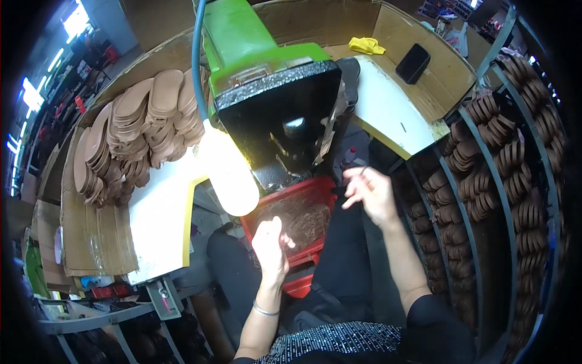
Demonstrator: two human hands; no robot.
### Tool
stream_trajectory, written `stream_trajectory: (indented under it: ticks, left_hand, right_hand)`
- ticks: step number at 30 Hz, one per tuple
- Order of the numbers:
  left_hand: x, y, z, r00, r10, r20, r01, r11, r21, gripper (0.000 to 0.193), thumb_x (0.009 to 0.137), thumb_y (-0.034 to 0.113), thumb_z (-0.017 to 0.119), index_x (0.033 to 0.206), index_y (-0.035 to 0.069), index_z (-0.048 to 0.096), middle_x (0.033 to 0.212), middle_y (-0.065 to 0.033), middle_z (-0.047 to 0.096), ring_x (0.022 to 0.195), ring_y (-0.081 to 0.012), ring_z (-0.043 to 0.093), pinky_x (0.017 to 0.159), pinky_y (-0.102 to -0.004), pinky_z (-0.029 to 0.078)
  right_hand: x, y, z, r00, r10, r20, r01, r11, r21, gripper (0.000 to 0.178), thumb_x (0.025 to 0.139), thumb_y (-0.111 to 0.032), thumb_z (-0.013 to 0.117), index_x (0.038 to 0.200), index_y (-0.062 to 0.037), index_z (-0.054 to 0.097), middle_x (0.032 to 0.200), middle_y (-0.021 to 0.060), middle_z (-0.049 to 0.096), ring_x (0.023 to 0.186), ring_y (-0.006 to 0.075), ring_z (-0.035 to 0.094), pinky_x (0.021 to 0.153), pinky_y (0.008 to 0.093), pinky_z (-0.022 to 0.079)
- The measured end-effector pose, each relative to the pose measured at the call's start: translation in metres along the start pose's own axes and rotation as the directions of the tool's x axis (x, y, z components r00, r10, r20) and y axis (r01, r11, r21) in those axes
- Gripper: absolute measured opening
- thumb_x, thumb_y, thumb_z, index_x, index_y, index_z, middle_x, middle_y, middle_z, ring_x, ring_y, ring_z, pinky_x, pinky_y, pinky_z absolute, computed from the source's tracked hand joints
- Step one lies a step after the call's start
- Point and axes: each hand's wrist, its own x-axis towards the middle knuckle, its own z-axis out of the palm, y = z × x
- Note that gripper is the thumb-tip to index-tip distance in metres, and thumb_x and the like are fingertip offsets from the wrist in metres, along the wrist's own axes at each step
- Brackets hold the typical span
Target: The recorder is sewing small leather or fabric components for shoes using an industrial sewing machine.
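Bin (300, 193) — red, brown scraps (306, 223) inside; left hand (271, 247) half-curled, right hand (371, 195) loosely spread — both empty.

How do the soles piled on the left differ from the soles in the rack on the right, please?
The piled soles look paler, while the racked soles look darker. The piled soles show broad top faces; the racked soles show mainly their edges. Both are brown and grouped in stacks of similar pieces.
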Motion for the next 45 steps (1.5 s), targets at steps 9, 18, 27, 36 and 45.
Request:
stream_trajectory:
  ticks: [9,18,27,36,45]
  left_hand:
    - [0.012,0.049,0.032,0.900,0.392,0.191,-0.433,0.859,0.275,0.013,0.085,0.004,0.057,0.097,-0.001,0.056,0.084,-0.0063,0.058,0.064,-0.0098,0.054,0.060,-0.0211,0.047]
    - [0.031,0.057,0.044,0.860,0.441,0.257,-0.504,0.812,0.293,0.025,0.075,-0.002,0.067,0.096,-0.002,0.055,0.094,-0.0081,0.057,0.077,-0.0109,0.056,0.069,-0.0217,0.047]
    - [0.046,0.058,0.046,0.826,0.421,0.374,-0.549,0.751,0.367,0.025,0.074,-0.003,0.068,0.097,-0.001,0.058,0.089,-0.0057,0.061,0.078,-0.0109,0.056,0.072,-0.0247,0.047]
    - [0.046,0.067,0.044,0.829,0.360,0.428,-0.515,0.790,0.333,0.024,0.076,-0.002,0.067,0.098,-0.001,0.058,0.089,-0.0062,0.061,0.077,-0.0119,0.057,0.072,-0.0247,0.048]
    - [0.047,0.067,0.040,0.819,0.337,0.465,-0.535,0.741,0.406,0.022,0.075,-0.002,0.068,0.096,0.001,0.059,0.086,-0.0053,0.060,0.076,-0.0117,0.057,0.071,-0.0249,0.049]
  right_hand:
    - [-0.010,-0.014,0.080,0.736,-0.585,0.341,0.677,0.611,-0.411,0.013,0.080,0.005,0.053,0.092,0.0083,0.058,0.085,0.0165,0.063,0.069,0.0250,0.063,0.062,0.0287,0.052]
    - [0.000,-0.029,0.075,0.694,-0.649,0.311,0.693,0.485,-0.534,0.014,0.075,0.007,0.058,0.088,0.0053,0.058,0.078,0.0151,0.062,0.070,0.0276,0.063,0.061,0.0306,0.052]
    - [0.001,-0.033,0.070,0.649,-0.643,0.407,0.686,0.262,-0.679,0.019,0.074,0.000,0.058,0.093,-0.0017,0.058,0.072,0.0082,0.055,0.062,0.0222,0.057,0.053,0.0309,0.049]
    - [0.003,-0.047,0.062,0.653,-0.546,0.525,0.712,0.208,-0.670,0.021,0.076,-0.001,0.057,0.097,-0.0016,0.058,0.073,0.0085,0.053,0.064,0.0213,0.056,0.056,0.0303,0.049]
    - [0.005,-0.069,0.057,0.669,-0.412,0.619,0.710,0.107,-0.696,0.024,0.077,0.001,0.056,0.101,-0.0018,0.058,0.076,0.0093,0.056,0.066,0.0217,0.057,0.056,0.0294,0.049]
